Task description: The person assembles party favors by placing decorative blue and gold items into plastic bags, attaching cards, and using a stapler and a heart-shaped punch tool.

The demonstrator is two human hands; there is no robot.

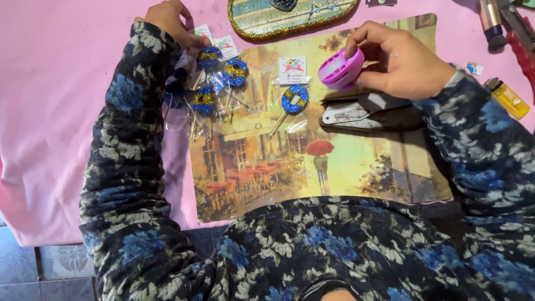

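My right hand (402,60) grips a round pink tape dispenser (340,69) just above a grey stapler (359,111) lying on a painted placemat (312,161). My left hand (170,21) pinches the top of a clear packet among several bagged blue-and-gold glitter toppers (214,78) piled at the mat's upper left. One more bagged glitter topper (293,100) with a white card header lies alone in the mat's middle, between the pile and the stapler.
A pink cloth (50,111) covers the table. A gold-rimmed glitter tray (290,17) sits at the top edge. A yellow lighter (508,97), a glue stick and red-handled tool lie at the far right. Floor tiles (50,267) show at lower left.
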